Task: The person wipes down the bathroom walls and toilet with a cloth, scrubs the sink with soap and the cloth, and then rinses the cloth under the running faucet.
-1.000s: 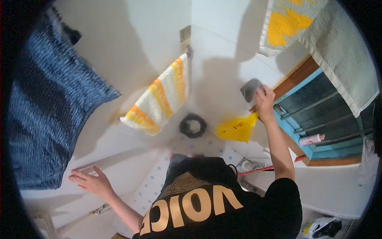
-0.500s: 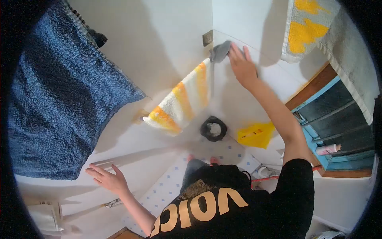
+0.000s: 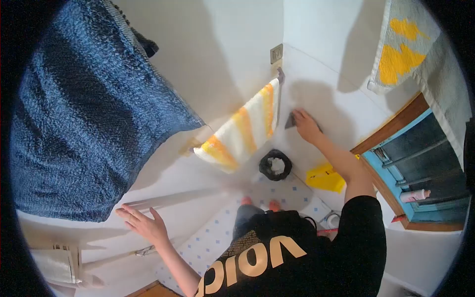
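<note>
My right hand [image 3: 308, 127] presses a grey cloth [image 3: 290, 122] against the white wall, to the right of a hanging yellow-and-white striped towel [image 3: 242, 129]. Part of the cloth is hidden under the palm and fingers. At the lower left, my left hand [image 3: 148, 226] is held out open with nothing in it, its fingers stretched out. Just above it hangs the lower edge of a large dark blue towel [image 3: 94, 119].
A bin with a black liner [image 3: 275, 165] stands in the corner. Beside it is a yellow bag [image 3: 324, 177]. On the right is a blue-framed window [image 3: 381, 171] with a pinkish tube [image 3: 414, 196] at it. A grey-and-yellow towel [image 3: 402, 62] hangs above.
My right hand has moved down the wall with the grey cloth, away from the switch plate in the corner. The view has shifted slightly; my left hand stays outstretched.
</note>
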`<state>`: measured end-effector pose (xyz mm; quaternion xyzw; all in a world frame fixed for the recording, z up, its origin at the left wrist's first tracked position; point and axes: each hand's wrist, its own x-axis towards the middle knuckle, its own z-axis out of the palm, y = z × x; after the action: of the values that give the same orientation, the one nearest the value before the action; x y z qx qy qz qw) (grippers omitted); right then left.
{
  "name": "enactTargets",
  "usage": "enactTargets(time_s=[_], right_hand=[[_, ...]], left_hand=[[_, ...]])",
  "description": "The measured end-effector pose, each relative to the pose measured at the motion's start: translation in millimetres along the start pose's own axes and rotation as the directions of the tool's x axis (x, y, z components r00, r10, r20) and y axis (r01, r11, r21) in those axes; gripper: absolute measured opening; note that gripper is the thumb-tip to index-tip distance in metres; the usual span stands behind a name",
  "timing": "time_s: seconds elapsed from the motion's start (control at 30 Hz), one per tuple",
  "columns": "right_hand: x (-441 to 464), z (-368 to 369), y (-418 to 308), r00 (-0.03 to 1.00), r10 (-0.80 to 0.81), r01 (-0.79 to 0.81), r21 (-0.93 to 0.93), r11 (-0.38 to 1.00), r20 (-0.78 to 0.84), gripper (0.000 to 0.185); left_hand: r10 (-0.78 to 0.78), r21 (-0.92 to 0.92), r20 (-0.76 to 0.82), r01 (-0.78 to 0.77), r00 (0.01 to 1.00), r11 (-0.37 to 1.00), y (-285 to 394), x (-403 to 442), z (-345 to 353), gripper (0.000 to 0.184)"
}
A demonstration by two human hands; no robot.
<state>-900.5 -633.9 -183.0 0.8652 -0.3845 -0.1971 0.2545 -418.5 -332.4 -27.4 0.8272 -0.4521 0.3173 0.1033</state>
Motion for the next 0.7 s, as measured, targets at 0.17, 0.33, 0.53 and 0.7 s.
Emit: enactTargets(time_s=[0.17, 0.33, 0.53, 0.7], right_hand=[[-26, -85, 67, 0.851, 0.293, -0.270, 0.116, 0.956, -0.436, 0.030], [-95, -135, 99, 0.628, 0.527, -0.456, 0.278, 0.845, -0.572, 0.031], [-143, -36, 26, 0.852, 0.487, -0.488, 0.047, 0.872, -0.191, 0.041], [-161, 6, -19, 0.972, 0.235, -0.234, -0.021, 0.972, 0.028, 0.044]], left_hand=[[-0.068, 0.044, -0.045, 0.070, 0.997, 0.997, 5, 2, 16, 0.085], [-0.046, 0.018, -0.100, 0.048, 0.994, 0.999, 10, 6, 26, 0.087], [-0.025, -0.026, -0.145, 0.022, 0.989, 0.999, 5, 6, 35, 0.086], [0.000, -0.021, -0.148, -0.003, 0.989, 1.000, 0, 4, 33, 0.087]])
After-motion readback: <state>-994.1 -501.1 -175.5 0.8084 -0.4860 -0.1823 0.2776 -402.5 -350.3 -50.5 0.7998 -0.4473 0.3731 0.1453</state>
